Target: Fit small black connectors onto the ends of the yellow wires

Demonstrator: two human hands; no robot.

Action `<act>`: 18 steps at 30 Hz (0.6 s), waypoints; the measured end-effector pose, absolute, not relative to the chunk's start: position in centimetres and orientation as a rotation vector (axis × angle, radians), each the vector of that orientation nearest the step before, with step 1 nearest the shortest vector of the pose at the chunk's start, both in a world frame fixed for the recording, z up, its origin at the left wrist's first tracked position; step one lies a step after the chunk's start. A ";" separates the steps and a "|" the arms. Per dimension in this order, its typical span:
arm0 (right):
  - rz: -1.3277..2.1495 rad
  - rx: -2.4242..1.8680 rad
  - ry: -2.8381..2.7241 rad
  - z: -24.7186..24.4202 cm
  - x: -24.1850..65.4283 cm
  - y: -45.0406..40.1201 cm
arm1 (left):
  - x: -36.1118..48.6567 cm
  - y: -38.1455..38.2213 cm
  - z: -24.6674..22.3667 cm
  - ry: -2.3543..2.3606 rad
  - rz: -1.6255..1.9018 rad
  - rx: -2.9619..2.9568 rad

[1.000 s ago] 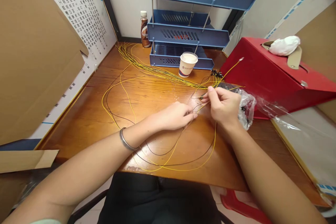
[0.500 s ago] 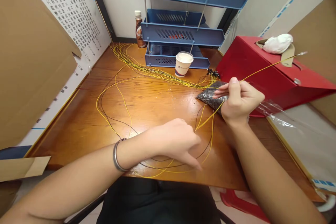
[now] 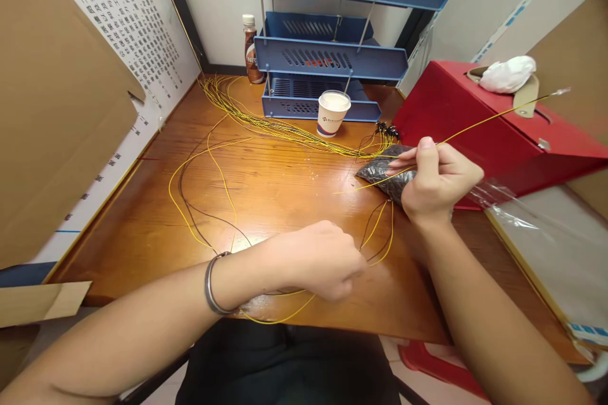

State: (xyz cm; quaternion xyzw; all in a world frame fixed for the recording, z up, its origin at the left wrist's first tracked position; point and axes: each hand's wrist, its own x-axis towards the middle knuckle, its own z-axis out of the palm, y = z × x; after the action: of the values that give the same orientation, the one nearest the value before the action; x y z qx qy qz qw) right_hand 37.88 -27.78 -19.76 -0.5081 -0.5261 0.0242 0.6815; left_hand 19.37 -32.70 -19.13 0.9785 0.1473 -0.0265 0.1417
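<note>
My right hand [image 3: 439, 180] pinches a yellow wire [image 3: 494, 121]; one end with a small clear tip sticks out to the upper right, and the other runs left over the tabletop. Lower and to the left, my left hand [image 3: 323, 262] is closed, knuckles up, around yellow and black wires [image 3: 377, 228] that enter it from the right. Its fingertips are mostly hidden. These wires come from near a dark plastic bag [image 3: 387, 172] under my right hand. Loose loops of yellow and black wire [image 3: 175, 199] spread left of my left hand.
A long bundle of yellow and black wires [image 3: 280, 130] crosses the wooden table [image 3: 266, 183], ending in black connectors [image 3: 387, 131]. Behind it stand a paper cup [image 3: 333, 115], a blue tray rack [image 3: 327, 54] and a drink bottle [image 3: 251, 50]. A red box [image 3: 456, 117] is at right.
My left hand has closed, its thumb drawn in from pointing out. The wire loops at its right have become smaller. My right hand stays nearly in place, still pinching the yellow wire.
</note>
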 end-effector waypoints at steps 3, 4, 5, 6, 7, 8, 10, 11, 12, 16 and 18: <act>0.063 -1.115 -1.173 -19.7 37.8 -27.8 | 19.5 -32.6 -19.0 0.470 -0.140 2.838; 0.063 -1.110 -1.171 -19.7 37.7 -27.8 | 19.4 -32.4 -19.0 0.497 -0.147 2.837; 0.064 -1.110 -1.172 -19.7 37.7 -27.8 | 19.3 -32.3 -19.0 0.530 -0.144 2.835; 0.065 -1.115 -1.174 -19.7 37.7 -27.8 | 19.2 -32.0 -19.0 0.571 -0.134 2.832; 0.065 -1.122 -1.175 -19.7 37.7 -27.9 | 19.1 -31.7 -19.0 0.619 -0.119 2.829; 0.065 -1.128 -1.175 -19.7 37.7 -27.9 | 18.9 -31.3 -19.1 0.658 -0.097 2.832; 0.066 -1.135 -1.177 -19.8 37.8 -27.9 | 18.5 -30.4 -19.3 0.721 -0.054 2.840; 0.067 -1.134 -1.180 -19.8 37.8 -27.9 | 18.3 -29.9 -19.5 0.764 -0.031 2.849; 0.066 -1.131 -1.182 -19.8 37.9 -27.9 | 18.1 -29.4 -19.6 0.799 -0.007 2.864; 0.047 -1.129 -1.190 -19.9 38.0 -27.8 | 17.4 -27.7 -19.5 0.949 0.068 2.899; 0.031 -1.124 -1.185 -20.0 38.1 -27.7 | 17.1 -27.5 -19.0 0.969 0.094 2.877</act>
State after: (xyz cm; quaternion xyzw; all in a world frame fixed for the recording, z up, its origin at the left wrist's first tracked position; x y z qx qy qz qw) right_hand 38.13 -27.68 -20.03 -0.5016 -0.5286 0.0138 0.6847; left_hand 17.06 -27.45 -19.04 0.9460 0.3184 0.0310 0.0521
